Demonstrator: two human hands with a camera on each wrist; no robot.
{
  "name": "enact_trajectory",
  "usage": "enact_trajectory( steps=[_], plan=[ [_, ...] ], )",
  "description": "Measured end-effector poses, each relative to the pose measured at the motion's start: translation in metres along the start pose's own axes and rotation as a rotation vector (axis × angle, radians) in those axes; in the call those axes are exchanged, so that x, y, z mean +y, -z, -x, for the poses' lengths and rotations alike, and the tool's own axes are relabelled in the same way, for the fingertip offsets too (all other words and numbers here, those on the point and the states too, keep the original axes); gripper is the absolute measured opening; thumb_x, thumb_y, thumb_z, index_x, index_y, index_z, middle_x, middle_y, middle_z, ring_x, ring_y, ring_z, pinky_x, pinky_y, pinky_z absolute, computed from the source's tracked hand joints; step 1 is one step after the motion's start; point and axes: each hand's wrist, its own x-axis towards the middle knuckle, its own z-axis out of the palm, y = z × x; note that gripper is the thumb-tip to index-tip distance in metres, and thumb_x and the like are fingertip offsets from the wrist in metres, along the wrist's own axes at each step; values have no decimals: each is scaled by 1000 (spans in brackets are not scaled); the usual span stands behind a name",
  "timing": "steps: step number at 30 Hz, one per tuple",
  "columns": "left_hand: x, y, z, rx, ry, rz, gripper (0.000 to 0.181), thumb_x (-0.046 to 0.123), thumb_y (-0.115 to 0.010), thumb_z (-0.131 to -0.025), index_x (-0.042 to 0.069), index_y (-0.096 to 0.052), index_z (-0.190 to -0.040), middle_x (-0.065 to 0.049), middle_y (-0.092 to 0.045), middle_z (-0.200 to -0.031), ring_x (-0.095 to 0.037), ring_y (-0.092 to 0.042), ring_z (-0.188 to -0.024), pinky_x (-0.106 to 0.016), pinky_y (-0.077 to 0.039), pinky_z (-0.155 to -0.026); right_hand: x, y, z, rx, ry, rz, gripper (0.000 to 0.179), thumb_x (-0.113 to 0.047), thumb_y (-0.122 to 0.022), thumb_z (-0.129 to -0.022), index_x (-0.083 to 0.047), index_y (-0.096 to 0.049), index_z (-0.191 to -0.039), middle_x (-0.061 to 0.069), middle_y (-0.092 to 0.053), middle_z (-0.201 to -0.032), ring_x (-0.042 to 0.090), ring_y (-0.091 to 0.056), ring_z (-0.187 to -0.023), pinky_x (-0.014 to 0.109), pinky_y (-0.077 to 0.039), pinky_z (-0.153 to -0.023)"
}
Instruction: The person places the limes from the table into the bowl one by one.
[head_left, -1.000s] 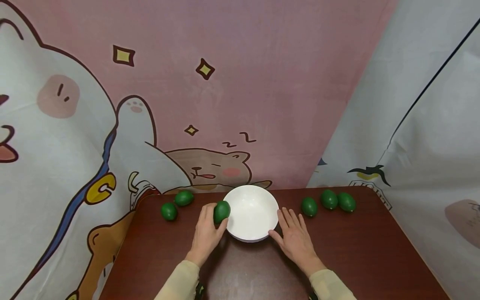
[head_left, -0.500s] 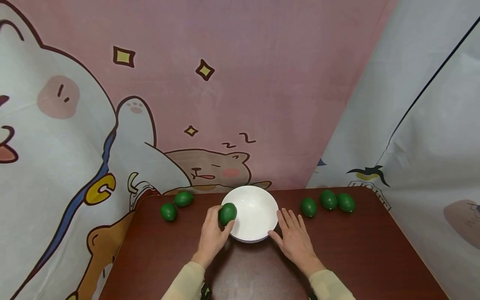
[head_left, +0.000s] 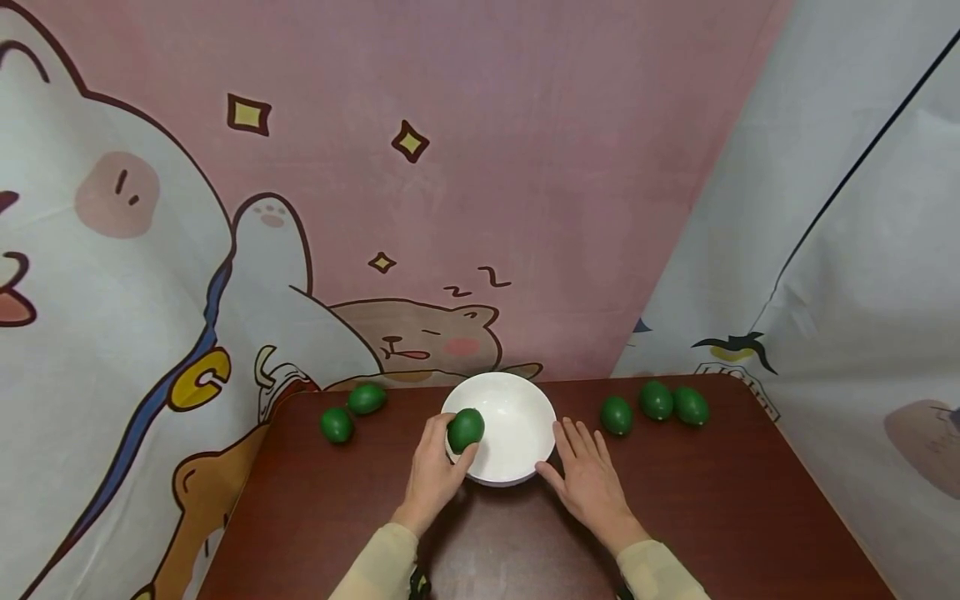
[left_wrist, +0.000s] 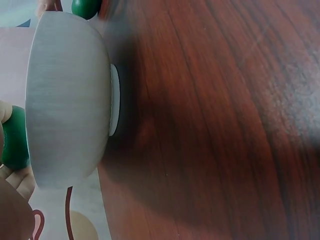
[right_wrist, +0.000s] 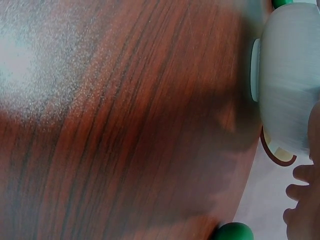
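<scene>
Dark wooden table [head_left: 502, 550], printed backdrop [head_left: 562, 208] behind. Two green fruits [head_left: 337, 425] near far left corner, three more fruits [head_left: 617, 416] toward far right — all apart from white bowl [head_left: 521, 425]. Right hand [head_left: 590, 483] at bowl's right side, fingers straight; contact unclear. Held green fruit [head_left: 466, 430] pinched between left hand's [head_left: 435, 475] thumb and fingers — above rim, at bowl's left side.

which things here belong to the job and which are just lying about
Likely in the job:
green fruit in the left grip
white bowl beneath it
right grip beside the bowl

Seemingly just lying about:
two green fruits at left
three green fruits at right
</scene>
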Motion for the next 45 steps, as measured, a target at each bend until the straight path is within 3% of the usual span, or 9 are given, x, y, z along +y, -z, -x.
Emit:
enact_trajectory(
  steps=[7,14,22,33,45],
  plan=[
    [1,-4,-4,-38,27,-7,55,31,-82,-90,11,-56,-134,-6,-60,-130,-20,-64,-115,-41,-56,-97,0,-1,1,-10,-7,14,81,-55,-63,-98,-1,-44,-155,22,-45,-157,42,-40,-147,59,-23,-123],
    [4,-10,-8,-50,-22,-4,54,27,-83,-89,7,-59,-133,-8,-63,-127,-24,-66,-115,-44,-55,-97,-2,0,3,7,-4,8,81,-55,-64,-98,0,-44,-155,23,-47,-156,43,-42,-146,59,-26,-122],
    [12,-16,-17,-111,-2,3,54,27,-81,-91,5,-59,-134,-9,-63,-128,-24,-66,-113,-44,-56,-96,-1,-2,2,1,-9,9,81,-55,-64,-98,-1,-44,-155,23,-46,-157,42,-41,-146,59,-25,-122],
    [22,-25,-31,-86,-30,24,53,25,-82,-90,3,-59,-133,-11,-64,-126,-25,-66,-111,-43,-56,-97,0,-2,2,-7,-13,4,81,-55,-63,-98,-2,-43,-156,22,-45,-158,42,-39,-148,58,-23,-124],
    [26,-37,-41,-132,31,67,53,25,-79,-92,2,-58,-135,-14,-64,-128,-28,-65,-114,-44,-54,-99,0,-2,2,-2,-15,-3,81,-55,-63,-98,-2,-43,-156,23,-45,-157,42,-39,-148,58,-24,-123]
  ],
)
